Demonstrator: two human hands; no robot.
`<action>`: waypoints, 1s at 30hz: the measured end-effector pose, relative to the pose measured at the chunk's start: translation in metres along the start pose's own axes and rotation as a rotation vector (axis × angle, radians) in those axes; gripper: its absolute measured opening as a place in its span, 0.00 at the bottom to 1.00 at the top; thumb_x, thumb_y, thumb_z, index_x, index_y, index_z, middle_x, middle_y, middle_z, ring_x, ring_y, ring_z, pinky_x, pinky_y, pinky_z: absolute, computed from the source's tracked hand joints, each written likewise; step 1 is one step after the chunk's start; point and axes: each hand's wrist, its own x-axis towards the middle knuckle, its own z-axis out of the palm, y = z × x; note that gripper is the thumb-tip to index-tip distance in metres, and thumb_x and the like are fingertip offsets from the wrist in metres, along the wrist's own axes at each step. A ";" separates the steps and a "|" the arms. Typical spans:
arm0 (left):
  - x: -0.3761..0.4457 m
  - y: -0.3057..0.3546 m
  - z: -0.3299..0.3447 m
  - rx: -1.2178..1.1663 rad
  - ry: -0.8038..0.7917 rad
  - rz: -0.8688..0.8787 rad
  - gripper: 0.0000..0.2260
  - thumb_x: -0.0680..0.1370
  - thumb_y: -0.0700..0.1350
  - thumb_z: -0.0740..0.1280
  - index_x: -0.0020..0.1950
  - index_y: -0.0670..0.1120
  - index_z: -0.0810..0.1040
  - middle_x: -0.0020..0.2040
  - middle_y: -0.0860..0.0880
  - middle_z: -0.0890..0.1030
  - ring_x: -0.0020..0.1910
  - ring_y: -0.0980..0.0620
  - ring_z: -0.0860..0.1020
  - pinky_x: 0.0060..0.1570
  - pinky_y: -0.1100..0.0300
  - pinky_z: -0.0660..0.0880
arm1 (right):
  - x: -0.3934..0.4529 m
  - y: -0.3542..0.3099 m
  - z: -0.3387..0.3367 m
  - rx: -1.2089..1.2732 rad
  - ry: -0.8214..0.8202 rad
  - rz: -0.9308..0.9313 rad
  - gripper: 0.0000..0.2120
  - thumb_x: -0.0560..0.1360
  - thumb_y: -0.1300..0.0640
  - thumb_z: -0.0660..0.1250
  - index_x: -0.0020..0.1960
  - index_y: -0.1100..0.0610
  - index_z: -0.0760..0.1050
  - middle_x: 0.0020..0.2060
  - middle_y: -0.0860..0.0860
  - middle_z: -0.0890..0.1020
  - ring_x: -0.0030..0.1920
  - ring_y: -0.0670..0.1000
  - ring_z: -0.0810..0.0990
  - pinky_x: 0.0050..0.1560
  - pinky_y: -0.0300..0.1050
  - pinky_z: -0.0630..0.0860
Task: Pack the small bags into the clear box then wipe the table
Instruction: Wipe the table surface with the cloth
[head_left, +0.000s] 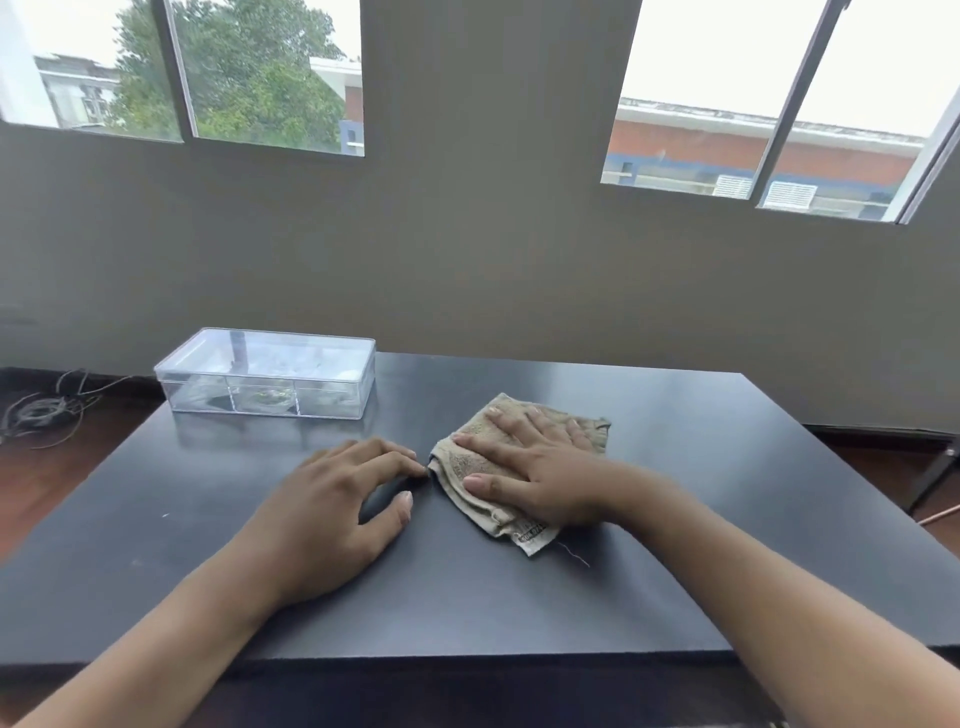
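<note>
Two bare forearms, no sleeves, left hand (332, 512), right hand (540, 478), short unpainted nails, no rings

cloth (470, 457) tag (531, 534) — print blurred, no legible txt

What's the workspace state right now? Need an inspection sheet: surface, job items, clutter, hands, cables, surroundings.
Surface: dark table, a few pale specks near the left edge.
Job's things: clear box at the far left corner, lid on, contents faintly visible inside; no small bags outside it. Tan cloth flat near the table's centre.
Clutter: nothing seen.
Hands: right hand pressed flat on the cloth, fingers spread; left hand resting on the table, curled, empty, fingertips next to the cloth's edge.
Cables: tangle of wires on the floor at left.
Surroundings: grey wall, two windows showing trees and buildings.
</note>
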 end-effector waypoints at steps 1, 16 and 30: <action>0.000 0.000 0.001 0.005 0.002 -0.008 0.16 0.78 0.61 0.58 0.64 0.64 0.76 0.64 0.70 0.73 0.64 0.66 0.71 0.68 0.62 0.65 | 0.015 0.000 -0.002 0.008 0.005 0.013 0.29 0.70 0.18 0.44 0.70 0.15 0.42 0.83 0.39 0.43 0.82 0.56 0.36 0.76 0.68 0.33; -0.001 -0.006 0.004 -0.007 0.025 -0.080 0.18 0.77 0.65 0.57 0.66 0.64 0.72 0.67 0.70 0.70 0.68 0.69 0.66 0.69 0.69 0.59 | 0.160 -0.014 -0.030 0.068 0.128 0.293 0.31 0.79 0.27 0.43 0.80 0.32 0.47 0.84 0.48 0.47 0.82 0.62 0.42 0.75 0.73 0.38; 0.003 -0.007 0.004 -0.002 0.032 -0.091 0.19 0.77 0.64 0.59 0.65 0.62 0.74 0.67 0.68 0.72 0.68 0.69 0.66 0.70 0.68 0.58 | 0.131 -0.033 -0.010 0.065 0.241 0.307 0.28 0.82 0.36 0.44 0.82 0.37 0.49 0.84 0.51 0.47 0.82 0.61 0.43 0.77 0.70 0.41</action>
